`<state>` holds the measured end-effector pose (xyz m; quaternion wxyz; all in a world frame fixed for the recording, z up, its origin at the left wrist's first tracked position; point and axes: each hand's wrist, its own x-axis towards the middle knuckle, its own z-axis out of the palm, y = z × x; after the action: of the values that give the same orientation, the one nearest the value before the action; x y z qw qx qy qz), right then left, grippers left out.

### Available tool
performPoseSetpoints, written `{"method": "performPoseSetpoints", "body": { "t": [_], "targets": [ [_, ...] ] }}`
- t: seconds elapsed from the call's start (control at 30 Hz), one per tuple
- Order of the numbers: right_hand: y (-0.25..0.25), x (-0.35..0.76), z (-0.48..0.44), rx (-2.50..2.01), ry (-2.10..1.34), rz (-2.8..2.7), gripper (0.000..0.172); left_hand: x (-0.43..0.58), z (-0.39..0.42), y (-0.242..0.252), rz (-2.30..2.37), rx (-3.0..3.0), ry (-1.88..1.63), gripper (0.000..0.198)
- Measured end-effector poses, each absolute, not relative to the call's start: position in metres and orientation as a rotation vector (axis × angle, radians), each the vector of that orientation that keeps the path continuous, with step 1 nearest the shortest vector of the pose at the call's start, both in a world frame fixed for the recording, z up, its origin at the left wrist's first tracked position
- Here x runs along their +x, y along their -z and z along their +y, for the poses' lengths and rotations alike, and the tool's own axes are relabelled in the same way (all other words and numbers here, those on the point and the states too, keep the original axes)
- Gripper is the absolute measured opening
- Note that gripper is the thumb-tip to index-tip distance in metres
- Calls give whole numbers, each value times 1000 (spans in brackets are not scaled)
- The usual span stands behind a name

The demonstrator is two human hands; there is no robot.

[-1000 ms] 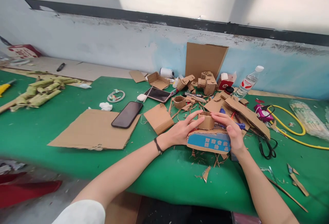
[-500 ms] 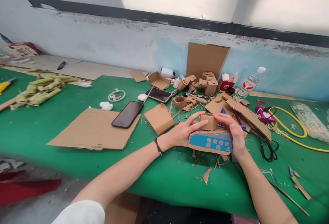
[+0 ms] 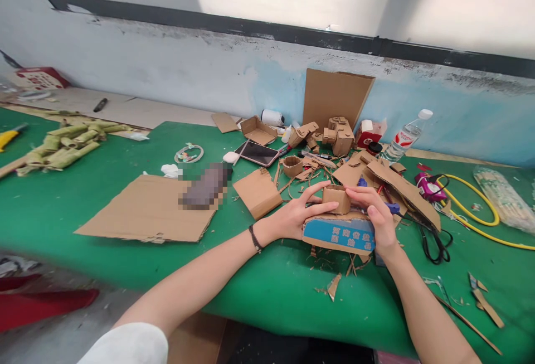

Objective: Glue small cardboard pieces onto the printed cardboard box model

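Between my hands is a cardboard box piece (image 3: 317, 233) with a blue printed side facing me. A short cardboard ring (image 3: 336, 199) stands on its top. My left hand (image 3: 298, 216) grips the box's left end, with its fingers reaching to the ring's left side. My right hand (image 3: 381, 222) closes on the right end, and its fingertips touch the ring's upper right edge. The palms hide parts of the box's ends. Just beyond lies another cardboard ring (image 3: 292, 166) among scraps. A blue-handled tool (image 3: 393, 208) shows behind my right hand.
Flat cardboard sheets (image 3: 146, 208) lie to the left, beside a pixelated dark object (image 3: 207, 185). A phone (image 3: 257, 153), a cardboard camera model (image 3: 339, 135) and a water bottle (image 3: 407, 136) are at the back. A yellow hose (image 3: 472, 219) curls at right; bamboo pieces (image 3: 67, 144) are at left.
Both hands and the box with its ring have shifted very slightly left. My right fingers have moved a little along the ring's edge. The hold looks the same.
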<state>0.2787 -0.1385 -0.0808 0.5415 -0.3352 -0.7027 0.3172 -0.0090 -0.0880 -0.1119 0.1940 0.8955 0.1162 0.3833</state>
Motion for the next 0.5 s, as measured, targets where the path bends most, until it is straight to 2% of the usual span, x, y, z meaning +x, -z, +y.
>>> {"method": "performPoseSetpoints", "body": {
  "t": [0.3, 0.5],
  "targets": [
    [89, 283, -137, -818, -773, -1672, 47, -11, -86, 125, 380, 2503, -1043, 113],
    [86, 283, -137, -820, -755, -1702, 46, -10, -84, 129, 373, 2474, -1068, 109]
  ]
}}
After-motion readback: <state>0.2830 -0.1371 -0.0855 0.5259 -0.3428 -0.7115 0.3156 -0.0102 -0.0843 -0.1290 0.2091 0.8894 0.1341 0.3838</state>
